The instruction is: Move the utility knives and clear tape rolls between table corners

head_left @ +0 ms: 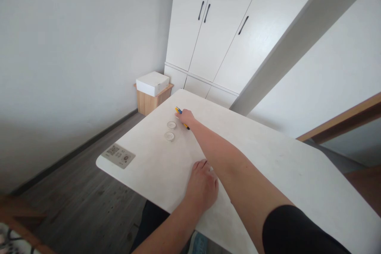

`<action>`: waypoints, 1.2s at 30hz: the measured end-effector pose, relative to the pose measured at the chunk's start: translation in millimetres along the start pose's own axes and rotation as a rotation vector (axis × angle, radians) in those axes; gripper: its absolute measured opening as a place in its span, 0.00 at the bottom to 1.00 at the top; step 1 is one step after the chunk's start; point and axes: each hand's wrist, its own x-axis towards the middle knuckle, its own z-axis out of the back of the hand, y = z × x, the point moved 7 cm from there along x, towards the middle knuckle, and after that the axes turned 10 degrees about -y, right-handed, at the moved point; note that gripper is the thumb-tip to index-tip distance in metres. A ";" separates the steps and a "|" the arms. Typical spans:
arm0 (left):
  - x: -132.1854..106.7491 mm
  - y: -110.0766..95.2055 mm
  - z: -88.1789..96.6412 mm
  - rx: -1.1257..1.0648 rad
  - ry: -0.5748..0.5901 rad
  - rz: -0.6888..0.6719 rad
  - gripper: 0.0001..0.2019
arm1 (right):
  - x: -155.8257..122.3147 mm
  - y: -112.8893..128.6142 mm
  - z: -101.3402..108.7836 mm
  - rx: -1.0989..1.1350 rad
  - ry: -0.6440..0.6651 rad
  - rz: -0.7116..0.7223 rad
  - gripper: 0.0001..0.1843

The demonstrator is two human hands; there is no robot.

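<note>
My right hand (187, 116) reaches across the white table (253, 147) toward its far left part, closed over slim pen-like tools (178, 110) in yellow and blue. A yellow length with a black end sticks out below the palm; their exact kind is too small to tell. Just left of that hand, two round whitish discs (170, 137) lie flat on the tabletop. Nearer to me, my left hand (203, 184) rests palm down beside my right forearm. Its fingers are curled, with a small pale spot between them that I cannot identify.
A grey label with a printed code (118, 156) is stuck near the table's left corner. Beyond stands a wooden cabinet (146, 103) with a white box (152, 83) on top. Tall white cupboards (226, 20) line the back, and a wall rises on the left.
</note>
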 end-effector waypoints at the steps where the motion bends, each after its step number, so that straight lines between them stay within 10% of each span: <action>1: 0.3 0.2 0.1 -0.002 0.004 0.007 0.11 | 1.8 -1.8 -1.5 0.031 -0.009 -0.020 0.25; 26: 2.3 -8.5 9.1 0.170 0.049 -0.065 0.11 | -112.8 -71.8 23.1 0.389 -0.090 -0.287 0.26; 36: 2.3 -0.6 -1.9 0.336 0.098 -0.297 0.19 | -248.4 -195.9 76.1 0.177 -0.400 -0.035 0.17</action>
